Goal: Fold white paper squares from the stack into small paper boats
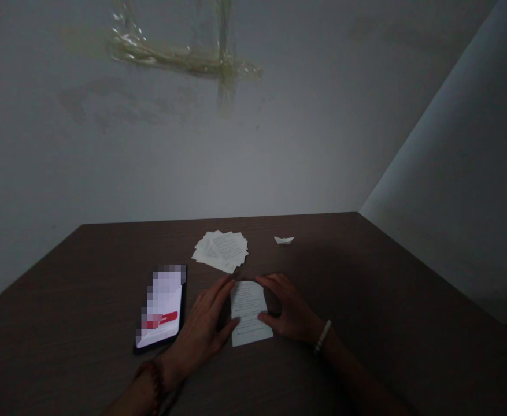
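Note:
A small printed sheet of paper (pixel 250 323) lies on the dark table between my hands. At its left side is my left hand (pixel 203 320), thumb touching the edge and fingertips by the top left corner. My right hand (pixel 290 309) mirrors it, with the thumb on the right edge and fingertips at the top right corner. Fingers and thumb are spread apart on both hands. The sheet's top edge looks slightly curved. Beyond it sits a fanned pile of printed papers (pixel 222 249). A small folded paper boat (pixel 284 240) stands farther back to the right.
A phone (pixel 162 306) with its screen lit lies left of my left hand. The brown table (pixel 366 277) meets a grey wall (pixel 300 162) at the back. Clear tape strips (pixel 184 60) stick to that wall. Another wall rises on the right.

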{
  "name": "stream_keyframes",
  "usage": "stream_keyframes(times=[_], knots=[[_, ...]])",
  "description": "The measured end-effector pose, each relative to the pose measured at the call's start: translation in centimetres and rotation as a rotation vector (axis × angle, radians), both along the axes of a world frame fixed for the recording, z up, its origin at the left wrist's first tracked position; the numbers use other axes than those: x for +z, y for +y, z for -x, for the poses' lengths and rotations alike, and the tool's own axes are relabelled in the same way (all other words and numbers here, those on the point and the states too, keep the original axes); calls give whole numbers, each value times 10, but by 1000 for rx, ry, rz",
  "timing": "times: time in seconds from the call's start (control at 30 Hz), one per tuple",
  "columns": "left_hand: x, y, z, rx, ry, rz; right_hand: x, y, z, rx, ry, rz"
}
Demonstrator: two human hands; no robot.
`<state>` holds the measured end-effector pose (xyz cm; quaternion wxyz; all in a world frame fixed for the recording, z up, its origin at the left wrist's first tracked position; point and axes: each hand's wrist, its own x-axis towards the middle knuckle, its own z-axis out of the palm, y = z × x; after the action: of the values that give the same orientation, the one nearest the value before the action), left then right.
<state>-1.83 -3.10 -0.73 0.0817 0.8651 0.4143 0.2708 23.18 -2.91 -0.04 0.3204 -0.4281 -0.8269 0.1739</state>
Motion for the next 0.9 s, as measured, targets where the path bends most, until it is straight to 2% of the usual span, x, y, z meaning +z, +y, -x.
stream_keyframes(times=[0.2,0.47,0.9], knots=[[2,0,-2,-62,31,-43,1,1,2,52,66,-3],[2,-1,-2,-67,92,-35,-5,-1,3,94,161,41],[3,-4,-5,-110,49,-48,-6,-1,5,85,181,14]])
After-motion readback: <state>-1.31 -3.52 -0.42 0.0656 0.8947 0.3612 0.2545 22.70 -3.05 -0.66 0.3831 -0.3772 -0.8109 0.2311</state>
